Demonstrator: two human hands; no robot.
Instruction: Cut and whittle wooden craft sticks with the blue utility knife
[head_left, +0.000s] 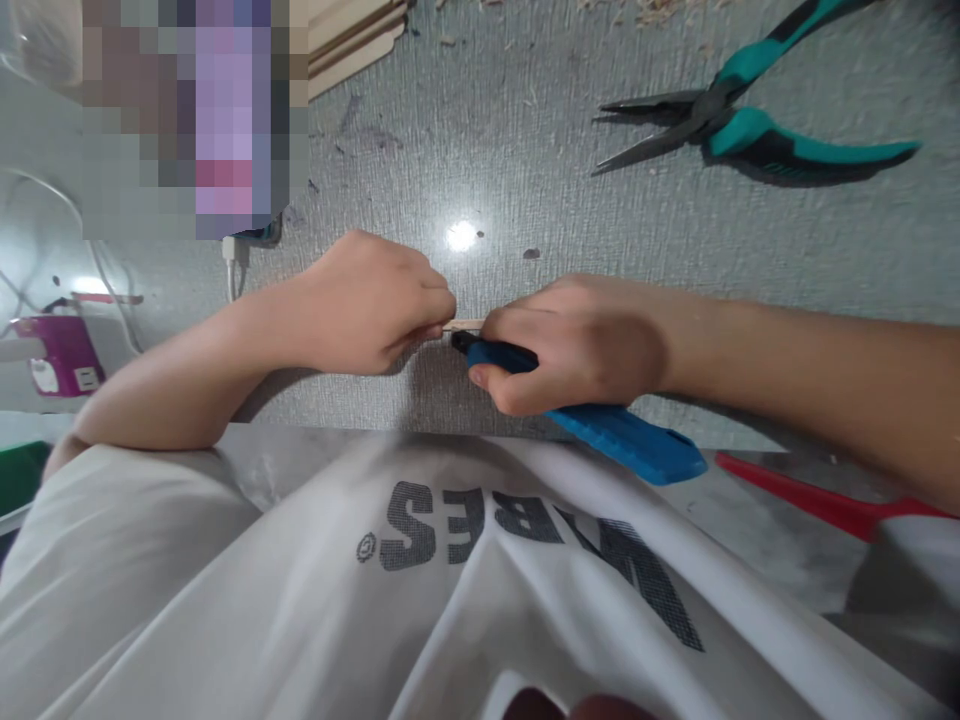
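In the head view my left hand [375, 305] is closed, its fingertips pinching one end of a thin, light wooden stick [463, 325]. My right hand [574, 345] wraps round a blue-handled utility knife [626, 435] with a black front end. That black end lies close against the stick, just below it, in the small gap between my two hands. My right fingers cover much of the handle and hide the stick's other end. The blade itself is hard to make out.
Needle-nose pliers [709, 115] with teal handles lie spread at the upper right. Flat wooden sticks [356, 40] are stacked at the top, near scattered shavings [664, 10]. A white cable [231, 265] and a purple power adapter [64, 355] are on the left; a red handle [802, 490] sits lower right.
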